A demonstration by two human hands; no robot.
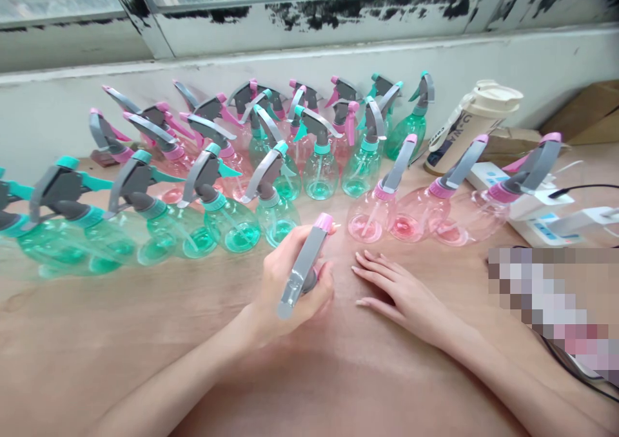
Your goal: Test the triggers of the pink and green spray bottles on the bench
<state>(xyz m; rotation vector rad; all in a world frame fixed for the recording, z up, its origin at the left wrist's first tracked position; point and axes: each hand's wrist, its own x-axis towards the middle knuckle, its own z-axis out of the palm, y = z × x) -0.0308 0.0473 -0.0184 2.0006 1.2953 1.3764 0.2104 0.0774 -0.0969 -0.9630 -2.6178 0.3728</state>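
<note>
My left hand (285, 282) is wrapped round a pink spray bottle, its grey trigger head (305, 266) with a pink nozzle pointing away from me. The bottle's body is mostly hidden behind the fingers. Flat on the table to the right rests my right hand (396, 289), fingers stretched out and holding nothing. Beyond it stand three pink spray bottles (420, 214) with grey and pink heads. To the left, a row of green spray bottles (236, 227) with teal collars lines the table.
More pink and green spray bottles (322, 169) crowd together near the wall. A cream tumbler (476, 124) stands at the back right. White power strips (536, 221) with plugs and cables lie at the right, by a cardboard box (585, 115). A blurred patch covers the lower right.
</note>
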